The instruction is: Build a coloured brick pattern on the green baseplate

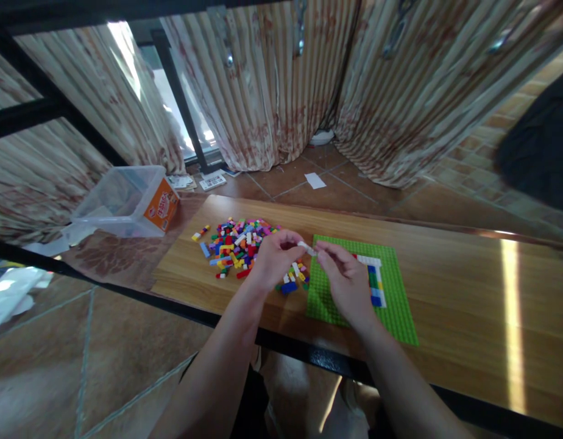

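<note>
My left hand and my right hand meet above the wooden table. Both pinch a small white brick between their fingertips, just over the left edge of the green baseplate. A short row of white, green, blue and yellow bricks is stuck on the baseplate to the right of my right hand. A heap of loose coloured bricks lies on the table to the left of my left hand, with a few more bricks under my hands.
A clear plastic tub with an orange label sits off the table's far left corner. Striped curtains hang behind. Papers lie on the tiled floor. A dark shape fills the right edge.
</note>
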Available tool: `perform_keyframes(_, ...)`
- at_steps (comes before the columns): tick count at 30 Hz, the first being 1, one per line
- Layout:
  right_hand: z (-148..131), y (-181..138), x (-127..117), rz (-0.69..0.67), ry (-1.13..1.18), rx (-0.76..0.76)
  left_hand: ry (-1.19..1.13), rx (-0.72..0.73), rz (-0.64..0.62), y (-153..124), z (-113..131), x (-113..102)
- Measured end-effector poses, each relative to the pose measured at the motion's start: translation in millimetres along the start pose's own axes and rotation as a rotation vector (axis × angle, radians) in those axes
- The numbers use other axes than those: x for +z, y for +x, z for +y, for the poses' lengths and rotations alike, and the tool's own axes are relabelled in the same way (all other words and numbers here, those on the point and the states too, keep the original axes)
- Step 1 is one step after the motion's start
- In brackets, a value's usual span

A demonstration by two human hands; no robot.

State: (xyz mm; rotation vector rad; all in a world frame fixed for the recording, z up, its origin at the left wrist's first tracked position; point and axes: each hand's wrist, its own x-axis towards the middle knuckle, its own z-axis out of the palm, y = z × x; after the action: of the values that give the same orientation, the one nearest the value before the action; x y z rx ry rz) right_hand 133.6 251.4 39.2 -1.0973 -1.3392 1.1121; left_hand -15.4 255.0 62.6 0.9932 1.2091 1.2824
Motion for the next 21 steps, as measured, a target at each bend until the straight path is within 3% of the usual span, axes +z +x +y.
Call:
perform_keyframes(4,-3.7,-1.1,-17.0,-0.027,-0.284,-0.168,-0.050,-0.005,-0.115,-4.5,-6.3,15.9)
perform_keyframes(8,-6.0,1.5,-41.0,-0.069,-0.426,-0.193,-0.083,-0.007,-0.126,-5.4,-11.1,25.8)
perform_keyframes(16,2.3,18.0,-109.9,0.200,-0.675,-0.046,0.151,0.032,-0.020,8.4,-25.2,24.5)
perform_keyframes(21,2.9,15.3,-127.0,0.147,-0.802,0.064,0.266,0.065,-0.059,10.8,-32.7,30.5)
